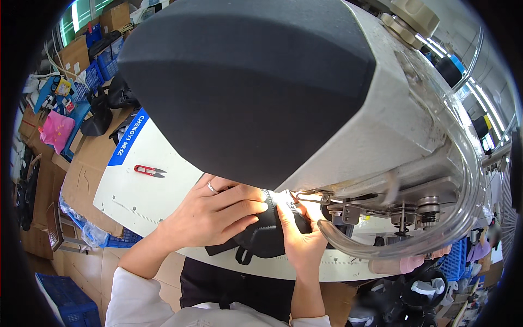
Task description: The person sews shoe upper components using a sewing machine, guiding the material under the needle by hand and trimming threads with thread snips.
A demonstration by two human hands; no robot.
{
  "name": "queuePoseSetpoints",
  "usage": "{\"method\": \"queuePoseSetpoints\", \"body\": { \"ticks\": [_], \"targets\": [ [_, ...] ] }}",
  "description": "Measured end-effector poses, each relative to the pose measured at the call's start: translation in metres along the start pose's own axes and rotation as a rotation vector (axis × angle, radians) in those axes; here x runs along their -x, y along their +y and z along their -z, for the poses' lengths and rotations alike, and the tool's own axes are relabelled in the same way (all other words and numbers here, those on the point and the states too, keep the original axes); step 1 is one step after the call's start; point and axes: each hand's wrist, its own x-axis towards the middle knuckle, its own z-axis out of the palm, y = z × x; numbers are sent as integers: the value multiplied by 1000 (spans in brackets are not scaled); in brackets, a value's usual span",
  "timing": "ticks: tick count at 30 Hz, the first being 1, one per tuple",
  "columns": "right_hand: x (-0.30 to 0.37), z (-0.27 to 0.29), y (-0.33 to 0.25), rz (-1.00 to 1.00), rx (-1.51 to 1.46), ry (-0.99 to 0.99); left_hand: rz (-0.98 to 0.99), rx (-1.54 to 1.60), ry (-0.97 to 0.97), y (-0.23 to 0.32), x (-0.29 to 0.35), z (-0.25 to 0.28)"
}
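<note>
A black sewn piece (262, 235) with a small loop at its near edge lies on the white sewing machine table, under the machine's head. My left hand (218, 211), wearing a ring, has its fingers bent and pressed together on the piece's left side. My right hand (302, 231) pinches the piece's far right part between thumb and fingers, close to the lit needle area. The sewing machine (392, 120), with its large dark cover, hides the needle and the far end of the piece.
Red-handled thread snips (148, 171) lie on the white table (131, 199), left of my hands. A clear curved tube (376, 249) bends around the machine's right side. Cardboard and blue crates stand at the left; a blue crate (68, 300) sits on the floor. Black goods are piled lower right.
</note>
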Motion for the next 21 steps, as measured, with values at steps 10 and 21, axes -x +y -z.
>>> {"method": "queuePoseSetpoints", "body": {
  "ticks": [10,21],
  "targets": [
    [2,20,44,-147,161,-16,100,-229,76,60,20,-50],
    [-49,1,94,-142,-314,78,175,-114,82,70,22,-54]
  ]
}}
